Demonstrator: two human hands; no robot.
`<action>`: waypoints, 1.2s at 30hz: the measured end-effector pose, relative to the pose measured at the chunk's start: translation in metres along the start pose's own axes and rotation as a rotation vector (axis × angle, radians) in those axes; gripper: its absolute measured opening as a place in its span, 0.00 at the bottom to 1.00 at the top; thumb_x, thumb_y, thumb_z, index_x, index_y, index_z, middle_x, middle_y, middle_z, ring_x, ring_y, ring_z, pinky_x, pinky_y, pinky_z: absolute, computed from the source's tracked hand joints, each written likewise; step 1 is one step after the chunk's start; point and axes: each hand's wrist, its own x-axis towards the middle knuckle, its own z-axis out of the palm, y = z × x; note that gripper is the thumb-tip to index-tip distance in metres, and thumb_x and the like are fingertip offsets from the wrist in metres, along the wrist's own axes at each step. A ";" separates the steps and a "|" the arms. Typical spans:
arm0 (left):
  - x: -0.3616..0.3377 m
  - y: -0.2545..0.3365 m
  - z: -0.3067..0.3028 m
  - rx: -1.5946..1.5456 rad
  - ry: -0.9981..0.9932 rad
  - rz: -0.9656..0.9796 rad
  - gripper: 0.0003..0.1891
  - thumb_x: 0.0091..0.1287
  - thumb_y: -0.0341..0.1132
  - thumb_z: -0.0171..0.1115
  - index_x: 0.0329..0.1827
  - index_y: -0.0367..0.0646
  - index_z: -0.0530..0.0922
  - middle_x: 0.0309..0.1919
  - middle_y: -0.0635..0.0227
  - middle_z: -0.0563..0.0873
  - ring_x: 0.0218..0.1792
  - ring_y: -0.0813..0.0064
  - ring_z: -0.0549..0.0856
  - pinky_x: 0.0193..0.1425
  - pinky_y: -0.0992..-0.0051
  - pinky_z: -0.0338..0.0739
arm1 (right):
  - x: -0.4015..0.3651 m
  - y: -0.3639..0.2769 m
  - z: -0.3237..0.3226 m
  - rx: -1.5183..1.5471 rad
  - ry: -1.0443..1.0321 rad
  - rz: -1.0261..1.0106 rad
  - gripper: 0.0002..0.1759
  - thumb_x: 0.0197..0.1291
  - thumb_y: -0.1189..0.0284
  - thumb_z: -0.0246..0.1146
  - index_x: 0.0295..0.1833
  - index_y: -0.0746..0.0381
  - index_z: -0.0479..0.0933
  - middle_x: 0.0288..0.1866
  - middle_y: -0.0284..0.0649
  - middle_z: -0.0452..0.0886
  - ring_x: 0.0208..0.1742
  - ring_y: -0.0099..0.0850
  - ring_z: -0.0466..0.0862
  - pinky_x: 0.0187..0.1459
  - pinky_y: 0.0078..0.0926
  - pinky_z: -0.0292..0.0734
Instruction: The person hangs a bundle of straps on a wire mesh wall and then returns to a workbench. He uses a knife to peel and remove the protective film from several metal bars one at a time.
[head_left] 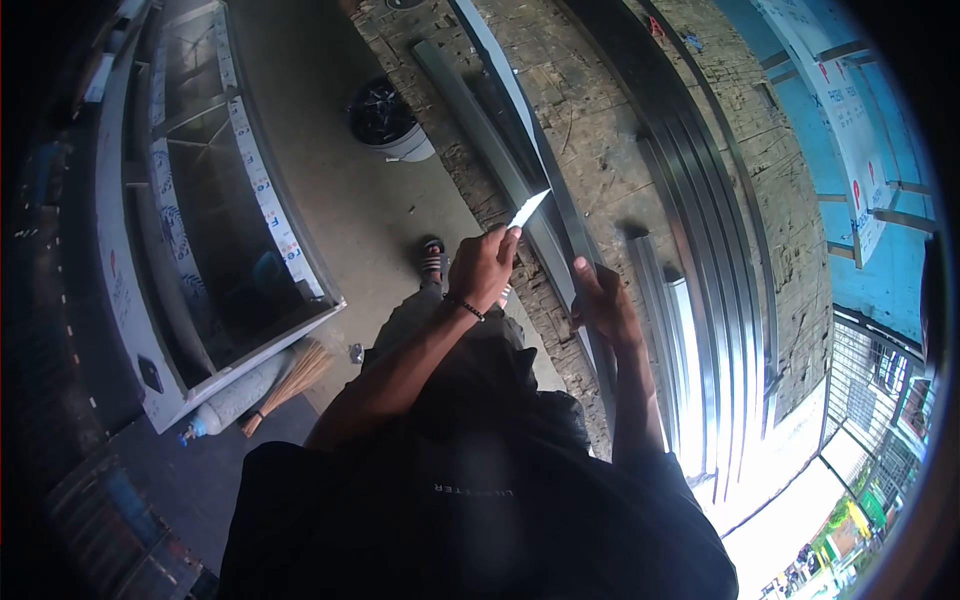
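Pinched in the fingers of my left hand [483, 266] is the end of a thin, pale strip of film [530, 207]. The strip runs away from me along a long dark metal profile [561, 212] and catches bright light near my fingers. My right hand [608, 305] is wrapped round this profile, thumb on top, nearer my body. Beside it on the left, another long grey metal profile [465, 120] lies along the bench edge.
The worn wooden bench [600, 150] carries several long metal profiles [715, 260] to the right and shorter pieces [655, 300] beside my right hand. On the floor stand a bucket with a black liner [385, 120], a framed metal panel [240, 150], a broom [290, 385] and a gas cylinder [235, 402].
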 end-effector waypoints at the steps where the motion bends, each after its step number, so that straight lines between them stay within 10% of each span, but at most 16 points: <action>1: 0.002 -0.002 0.002 -0.023 0.015 -0.021 0.19 0.80 0.45 0.57 0.36 0.38 0.79 0.21 0.51 0.80 0.21 0.54 0.80 0.27 0.62 0.72 | 0.000 0.001 -0.001 0.008 -0.006 -0.010 0.38 0.73 0.42 0.58 0.45 0.74 0.76 0.17 0.42 0.78 0.17 0.30 0.83 0.20 0.28 0.76; 26: -0.004 0.016 -0.005 0.088 -0.067 -0.087 0.19 0.79 0.45 0.54 0.37 0.38 0.79 0.27 0.53 0.84 0.32 0.49 0.85 0.35 0.58 0.77 | -0.003 -0.008 0.000 -0.369 0.246 -0.011 0.28 0.71 0.49 0.65 0.40 0.68 0.77 0.20 0.43 0.80 0.21 0.29 0.85 0.23 0.30 0.77; 36: 0.004 0.009 0.003 0.086 -0.130 -0.137 0.20 0.80 0.44 0.53 0.33 0.37 0.78 0.23 0.56 0.82 0.26 0.56 0.83 0.33 0.61 0.75 | 0.002 0.007 -0.001 -0.530 0.381 -0.060 0.31 0.66 0.44 0.67 0.39 0.66 0.78 0.28 0.53 0.85 0.35 0.56 0.87 0.37 0.51 0.77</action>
